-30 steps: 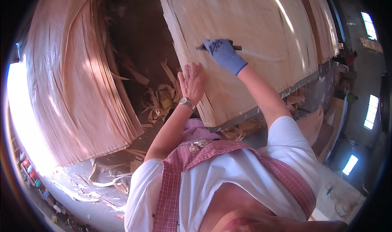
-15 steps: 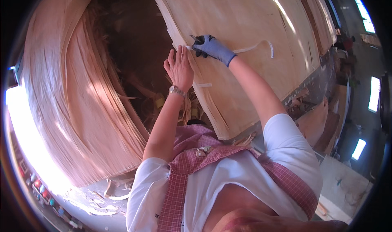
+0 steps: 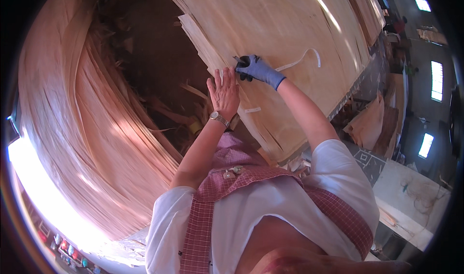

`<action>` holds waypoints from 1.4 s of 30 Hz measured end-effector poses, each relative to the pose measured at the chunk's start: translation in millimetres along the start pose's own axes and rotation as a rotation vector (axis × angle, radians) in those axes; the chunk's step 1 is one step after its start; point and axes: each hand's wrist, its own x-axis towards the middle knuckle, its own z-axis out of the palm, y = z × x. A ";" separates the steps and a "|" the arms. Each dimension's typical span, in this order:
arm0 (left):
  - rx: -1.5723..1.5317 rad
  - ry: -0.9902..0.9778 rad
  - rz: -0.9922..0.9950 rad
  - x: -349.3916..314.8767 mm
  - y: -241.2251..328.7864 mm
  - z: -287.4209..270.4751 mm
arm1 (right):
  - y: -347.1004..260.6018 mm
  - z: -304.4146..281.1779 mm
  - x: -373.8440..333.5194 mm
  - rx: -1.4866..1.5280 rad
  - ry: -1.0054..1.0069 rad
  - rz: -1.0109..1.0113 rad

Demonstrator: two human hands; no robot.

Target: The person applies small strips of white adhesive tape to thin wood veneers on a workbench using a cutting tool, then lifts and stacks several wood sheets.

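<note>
A big stack of pale wood veneer sheets (image 3: 285,28) lies ahead of me. My left hand (image 3: 223,91), bare with a wristwatch, presses flat on the near left edge of the top sheet. My right hand (image 3: 258,69) wears a blue glove and is closed on a small dark tool at the sheet's edge, just beyond the left fingertips. A white strip of tape (image 3: 304,59) trails from the gloved hand across the veneer. A short piece of tape (image 3: 252,110) sticks on the sheet beside my left wrist.
A second tall pile of curved veneer sheets (image 3: 92,129) rises at the left, with a dark gap full of broken veneer scraps (image 3: 169,100) between the piles. Boards and offcuts (image 3: 372,124) lie at the right beside a pale floor slab (image 3: 415,196).
Both hands have come closer together at the sheet's left edge. The gloved right hand moved left, and the tape strip now lies drawn out behind it.
</note>
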 end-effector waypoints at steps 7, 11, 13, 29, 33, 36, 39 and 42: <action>0.310 -0.143 0.210 14.2 -2.8 0.8 | 0.4 -25.6 -10.6 -0.978 0.018 -0.324; 0.374 -0.262 0.338 27.9 -2.5 -21.1 | -73.7 -61.7 4.2 -1.417 0.239 -0.215; 0.282 -0.353 0.386 43.1 -6.5 -37.0 | -93.0 -92.0 14.7 -0.969 0.309 -0.411; -1.342 -0.362 -0.567 322.4 -282.6 -236.3 | -349.7 -116.5 216.4 -0.295 0.528 -0.724; -1.421 -0.318 -0.666 386.1 -403.7 -263.7 | -420.3 -135.1 259.6 0.285 0.114 -0.398; -1.356 -0.340 -0.616 467.3 -450.1 -288.3 | -435.8 -150.4 297.3 0.237 0.350 -0.212; -1.164 -0.438 -0.379 570.1 -470.1 -319.2 | -461.8 -166.7 325.3 0.233 0.562 -0.145; -0.867 -0.431 -0.017 681.1 -487.1 -324.6 | -481.9 -189.5 366.4 0.341 0.674 -0.228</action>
